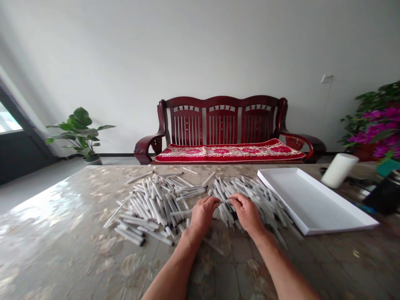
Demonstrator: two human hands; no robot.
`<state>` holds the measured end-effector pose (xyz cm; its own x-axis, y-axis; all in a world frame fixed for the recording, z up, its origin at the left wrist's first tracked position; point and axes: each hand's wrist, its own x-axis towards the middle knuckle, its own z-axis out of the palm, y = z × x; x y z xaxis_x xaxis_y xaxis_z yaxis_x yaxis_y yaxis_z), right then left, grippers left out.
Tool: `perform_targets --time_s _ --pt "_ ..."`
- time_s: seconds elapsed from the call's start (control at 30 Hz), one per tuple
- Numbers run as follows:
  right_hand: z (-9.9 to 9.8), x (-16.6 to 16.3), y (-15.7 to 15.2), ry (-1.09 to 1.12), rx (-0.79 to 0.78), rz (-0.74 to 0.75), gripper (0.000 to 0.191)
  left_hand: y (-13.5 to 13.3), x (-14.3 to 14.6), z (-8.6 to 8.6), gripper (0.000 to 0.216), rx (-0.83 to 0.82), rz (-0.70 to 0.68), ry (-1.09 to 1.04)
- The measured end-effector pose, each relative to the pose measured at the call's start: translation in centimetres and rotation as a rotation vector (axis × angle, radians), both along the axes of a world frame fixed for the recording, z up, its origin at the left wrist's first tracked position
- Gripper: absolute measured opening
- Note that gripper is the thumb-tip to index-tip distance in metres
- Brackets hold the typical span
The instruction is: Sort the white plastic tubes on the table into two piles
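My left hand and my right hand pinch opposite ends of one slim translucent pen, held level above the table. Whether it has a cap is too small to tell. To the left lies a loose heap of whitish pens, several with black ends. Beyond and under my right hand spreads a second heap of similar pens. A few single pens lie apart, one of them near my left wrist.
A shallow white tray rests right of the heaps on the patterned table. Farther right stand a white roll and a dark object. Behind the table are a red wooden bench and a potted plant.
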<state>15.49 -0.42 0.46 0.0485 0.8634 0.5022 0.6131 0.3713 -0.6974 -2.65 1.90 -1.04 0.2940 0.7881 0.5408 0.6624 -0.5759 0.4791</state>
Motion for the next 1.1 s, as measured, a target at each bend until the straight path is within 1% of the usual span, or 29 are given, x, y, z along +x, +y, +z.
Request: perform_targets --time_s 0.07,0.1,0.17,0.23,0.33,0.43,0.6,0.67,0.73,0.83,0.9,1.0,1.03,1.1 --pt "-0.04 0.08 0.03 0.088 -0.026 0.052 0.023 -0.05 0.01 0.09 0.014 -0.047 0.009 -0.007" --pt "-0.03 0.11 0.0 0.11 -0.037 0.048 0.024 -0.1 0.04 0.16 0.015 -0.066 0.015 -0.009" --pt "0.01 0.19 -0.09 0.096 -0.055 -0.005 0.027 -0.2 0.12 0.33 0.016 -0.098 0.024 -0.009" --pt "0.07 0.29 -0.16 0.03 -0.065 -0.069 0.03 -0.25 0.16 0.48 0.016 -0.115 0.028 -0.001" --pt "0.14 0.4 -0.2 -0.038 -0.036 -0.103 0.03 -0.24 0.11 0.57 0.017 -0.115 0.022 0.009" --pt "0.25 0.38 -0.27 -0.02 -0.005 -0.092 0.027 -0.22 0.06 0.58 0.016 -0.1 0.029 0.005" --pt "0.31 0.37 -0.27 -0.021 -0.099 -0.126 0.036 -0.39 0.23 0.58 0.013 -0.057 0.009 0.031" --pt "0.26 0.43 -0.15 -0.006 -0.086 -0.121 0.032 -0.4 0.3 0.56 0.014 -0.049 0.009 0.042" --pt "0.26 0.45 -0.04 0.035 -0.048 -0.074 0.025 -0.34 0.31 0.53 0.015 -0.054 0.019 0.045" --pt "0.37 0.41 -0.07 0.081 -0.019 -0.019 0.025 -0.27 0.25 0.52 0.016 -0.065 0.022 0.045" --pt "0.44 0.39 -0.17 0.055 -0.029 -0.044 0.027 -0.3 0.24 0.54 0.016 -0.061 0.016 0.048" --pt "0.3 0.45 -0.17 -0.032 -0.057 -0.125 0.031 -0.4 0.31 0.61 0.015 -0.053 0.001 0.06" --pt "0.18 0.5 -0.11 -0.047 -0.054 -0.141 0.03 -0.43 0.33 0.63 0.015 -0.054 -0.001 0.067" --pt "-0.07 0.59 0.07 -0.033 -0.025 -0.123 0.025 -0.44 0.33 0.67 0.016 -0.061 -0.001 0.082"
